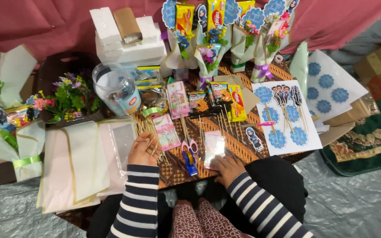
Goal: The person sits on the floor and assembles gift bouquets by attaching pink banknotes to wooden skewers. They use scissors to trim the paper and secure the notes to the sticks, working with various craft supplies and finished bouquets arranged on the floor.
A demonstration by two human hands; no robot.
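Head view showed the right hand (228,169) flat, fingers spread, pressing a glossy clear packet (214,149) on the patterned low table (239,142), gripping nothing. Left hand (142,150) lay palm up, loosely curled around thin wooden skewers (155,147). Between them sat a blue tape dispenser (190,158). Several finished snack bouquets (212,39) stood behind; smooth pastel wrapping sheets (80,163) and round blue paper toppers (283,110) remained unused.
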